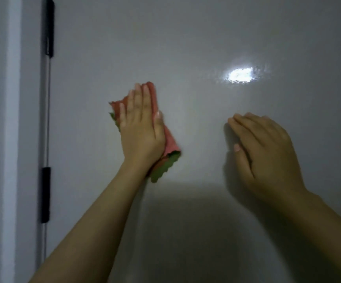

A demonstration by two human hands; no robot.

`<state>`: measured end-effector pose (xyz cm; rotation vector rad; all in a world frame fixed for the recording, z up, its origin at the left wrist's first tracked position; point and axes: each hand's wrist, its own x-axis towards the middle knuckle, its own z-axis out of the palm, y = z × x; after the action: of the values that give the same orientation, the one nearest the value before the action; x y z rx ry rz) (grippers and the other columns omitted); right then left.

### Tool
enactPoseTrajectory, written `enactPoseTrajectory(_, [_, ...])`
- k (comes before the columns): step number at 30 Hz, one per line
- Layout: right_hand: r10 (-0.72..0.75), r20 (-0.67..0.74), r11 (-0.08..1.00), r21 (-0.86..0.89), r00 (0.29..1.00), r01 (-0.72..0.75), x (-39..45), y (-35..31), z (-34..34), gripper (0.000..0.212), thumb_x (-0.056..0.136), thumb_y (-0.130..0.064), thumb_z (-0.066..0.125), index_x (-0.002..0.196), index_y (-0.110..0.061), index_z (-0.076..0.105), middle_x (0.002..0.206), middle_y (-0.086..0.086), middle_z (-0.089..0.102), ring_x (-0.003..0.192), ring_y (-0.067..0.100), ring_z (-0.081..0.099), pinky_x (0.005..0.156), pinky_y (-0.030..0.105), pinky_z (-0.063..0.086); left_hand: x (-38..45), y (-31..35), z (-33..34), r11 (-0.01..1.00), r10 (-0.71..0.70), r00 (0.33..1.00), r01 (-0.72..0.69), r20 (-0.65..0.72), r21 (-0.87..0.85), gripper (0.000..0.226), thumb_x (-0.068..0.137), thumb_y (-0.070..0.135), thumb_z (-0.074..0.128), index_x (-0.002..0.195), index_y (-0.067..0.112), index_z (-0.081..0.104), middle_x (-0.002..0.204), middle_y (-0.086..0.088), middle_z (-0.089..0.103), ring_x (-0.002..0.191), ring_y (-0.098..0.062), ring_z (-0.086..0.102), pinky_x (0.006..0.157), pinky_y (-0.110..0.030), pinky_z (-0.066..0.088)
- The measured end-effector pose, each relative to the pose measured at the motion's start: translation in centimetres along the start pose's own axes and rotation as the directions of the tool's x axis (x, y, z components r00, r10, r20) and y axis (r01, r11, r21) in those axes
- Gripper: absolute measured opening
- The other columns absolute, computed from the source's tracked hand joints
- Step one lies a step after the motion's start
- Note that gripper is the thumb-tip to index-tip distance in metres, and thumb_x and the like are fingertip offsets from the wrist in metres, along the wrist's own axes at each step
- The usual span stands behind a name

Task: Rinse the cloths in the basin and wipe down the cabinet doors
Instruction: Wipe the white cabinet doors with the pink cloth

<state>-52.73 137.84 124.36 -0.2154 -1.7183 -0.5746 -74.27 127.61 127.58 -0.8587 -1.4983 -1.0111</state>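
Wiping step in hand: left hand (pixel 141 127), fingers straight, presses cloth (pixel 170 148) flat on door (pixel 206 37), right hand (pixel 267 154) open, apparently braced on the panel beside it; next, probably sweep toward unwiped areas; basin out of view.

A home interior is showing: a glossy grey cabinet door (pixel 206 48) is reflecting a lamp, with a long bar handle (pixel 46 111) running down its edge
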Motion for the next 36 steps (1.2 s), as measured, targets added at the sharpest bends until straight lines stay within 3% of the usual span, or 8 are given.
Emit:
enactPoseTrajectory(3, [-0.022, 0.023, 1.000, 0.019, 1.000, 0.021, 0.8, -2.9, 1.6, 0.049, 0.087, -0.020, 0.036, 0.128, 0.000, 0.056, 0.130, 0.016, 0.058, 0.124, 0.029, 0.047, 0.112, 0.032, 0.019, -2.0, 1.8, 0.4, 0.998, -0.062, 0.998, 0.062, 0.001, -0.008, 0.060, 0.099, 0.036, 0.017, 0.152, 0.007, 0.013, 0.160, -0.010, 0.012, 0.148, -0.024, 0.009, 0.120, -0.043, 0.002])
enactPoseTrajectory(7, [-0.008, 0.040, 1.000, -0.022, 0.999, 0.009, 1.5, -4.5, 2.9, 0.049, 0.089, -0.021, 0.035, 0.127, -0.001, 0.057, 0.130, 0.015, 0.058, 0.123, 0.030, 0.050, 0.109, 0.029, 0.022, -4.0, -1.7, -0.5, 0.932, 0.362, 0.921, -0.355, 0.145, -0.069, 0.059, 0.099, 0.037, 0.023, 0.152, 0.014, 0.014, 0.159, -0.003, 0.011, 0.148, -0.018, 0.008, 0.118, -0.042, 0.010])
enactPoseTrajectory(13, [0.023, 0.051, 0.993, -0.120, 0.998, -0.017, 1.3, -4.8, 3.3, 0.048, 0.090, -0.022, 0.036, 0.125, 0.001, 0.059, 0.127, 0.017, 0.060, 0.121, 0.033, 0.052, 0.110, 0.032, 0.023, 0.3, -9.4, -1.1, 0.990, -0.140, 0.990, 0.140, -0.029, 0.005, 0.063, 0.096, 0.035, 0.016, 0.151, 0.003, 0.015, 0.158, -0.016, 0.017, 0.146, -0.030, 0.014, 0.119, -0.046, 0.004])
enactPoseTrajectory(19, [0.079, 0.041, 0.966, -0.248, 0.996, -0.066, 1.5, -6.5, 3.8, 0.049, 0.090, -0.025, 0.037, 0.123, 0.005, 0.058, 0.126, 0.022, 0.059, 0.120, 0.036, 0.053, 0.113, 0.043, 0.021, -4.1, -9.1, -1.5, 0.929, 0.370, 0.921, -0.364, 0.123, -0.070, 0.059, 0.099, 0.036, 0.025, 0.152, 0.013, 0.014, 0.159, -0.002, 0.013, 0.147, -0.016, 0.007, 0.118, -0.037, 0.004])
enactPoseTrajectory(25, [0.271, 0.093, 0.917, -0.329, 0.958, -0.227, 0.5, -9.6, 5.3, 0.068, 0.090, -0.035, 0.035, 0.142, 0.008, 0.032, 0.149, 0.026, 0.030, 0.141, 0.036, 0.022, 0.118, 0.037, 0.000, -1.9, -16.7, -2.8, 0.999, -0.039, 0.999, 0.039, 0.027, -0.015, 0.059, 0.099, 0.033, 0.018, 0.152, 0.006, 0.013, 0.159, -0.012, 0.013, 0.147, -0.025, 0.011, 0.119, -0.049, 0.007])
enactPoseTrajectory(27, [0.299, 0.083, 0.914, -0.311, 0.951, -0.260, 0.4, -10.9, 6.1, 0.071, 0.090, -0.037, 0.037, 0.145, 0.007, 0.025, 0.152, 0.027, 0.022, 0.143, 0.037, 0.013, 0.117, 0.037, -0.001, -3.7, -15.2, -2.5, 1.000, -0.025, 0.999, 0.026, 0.029, -0.017, 0.060, 0.099, 0.032, 0.019, 0.151, 0.003, 0.014, 0.159, -0.014, 0.014, 0.147, -0.028, 0.011, 0.120, -0.046, 0.003])
enactPoseTrajectory(31, [0.148, 0.102, 0.964, -0.236, 0.984, -0.120, 0.5, -13.2, 7.6, 0.063, 0.091, -0.034, 0.035, 0.142, 0.002, 0.037, 0.147, 0.020, 0.037, 0.140, 0.033, 0.028, 0.117, 0.043, 0.008, -6.8, -17.0, -2.7, 0.946, 0.324, 0.932, -0.323, 0.163, -0.035, 0.059, 0.098, 0.032, 0.025, 0.150, 0.005, 0.014, 0.157, -0.010, 0.014, 0.146, -0.024, 0.012, 0.119, -0.044, 0.006])
enactPoseTrajectory(36, [0.106, 0.130, 0.962, -0.264, 0.986, -0.069, 0.6, -13.4, 7.8, 0.062, 0.093, -0.038, 0.032, 0.140, 0.002, 0.041, 0.145, 0.020, 0.041, 0.136, 0.033, 0.036, 0.116, 0.043, 0.010, -4.5, -20.7, -3.4, 1.000, -0.028, 0.997, 0.027, 0.073, 0.016, 0.059, 0.100, 0.033, 0.016, 0.151, 0.005, 0.009, 0.159, -0.013, 0.010, 0.147, -0.026, 0.008, 0.119, -0.049, 0.008])
